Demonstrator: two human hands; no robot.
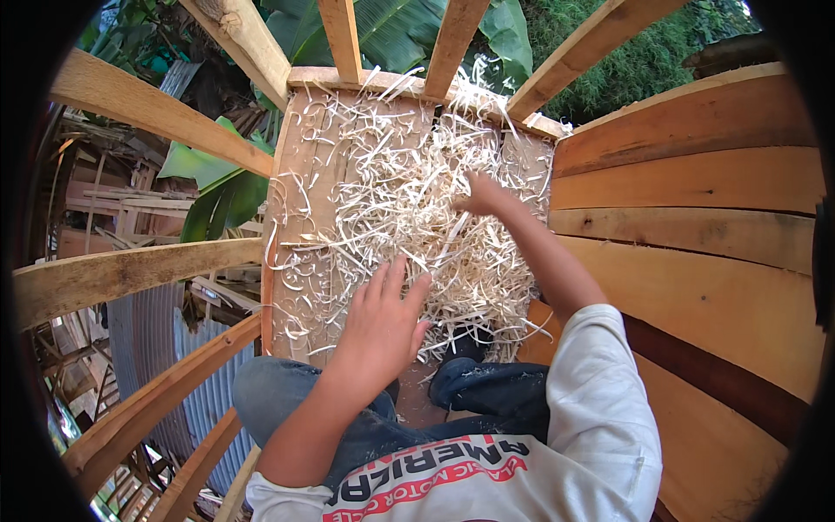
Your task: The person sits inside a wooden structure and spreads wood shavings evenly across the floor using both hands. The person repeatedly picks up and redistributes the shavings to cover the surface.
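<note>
Pale, curly wood shavings (pixel 435 200) lie in a loose heap over the plank floor (pixel 304 209), thickest toward the middle and right. My left hand (pixel 383 322) is open over the near left side of the heap, its fingers stretched forward and slightly apart. Farther off, my right hand (pixel 480 193) reaches into the right part of the heap. Its fingers look curled, and whatever they may hold is hidden. A few long shavings curl just below that hand.
Upright slats (pixel 139 270) with gaps rail the left and far sides. A solid board wall (pixel 696 235) closes the right. My dark shoe (pixel 470 344) rests at the heap's near edge. Outside are banana leaves (pixel 383 43) and corrugated metal sheets (pixel 148 348).
</note>
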